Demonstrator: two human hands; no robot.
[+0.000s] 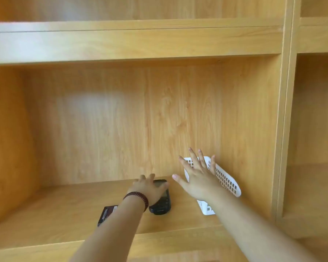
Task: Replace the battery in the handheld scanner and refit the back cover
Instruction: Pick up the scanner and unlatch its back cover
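A black handheld scanner (162, 204) lies flat on the wooden shelf (64, 208), near its middle. My left hand (149, 188), with a dark bead bracelet on the wrist, rests on the scanner's far half with fingers curled over it. A flat dark battery (108, 214) with pale printing lies on the shelf to the left of the scanner, partly hidden by my left forearm. My right hand (198, 176) hovers open with fingers spread, above and right of the scanner, in front of a white basket; it holds nothing.
A white perforated plastic basket (226, 180) stands at the right of the shelf, mostly behind my right hand and arm. The shelf compartment has a wooden back panel, a side wall at right (280, 129) and another shelf board above (133, 42).
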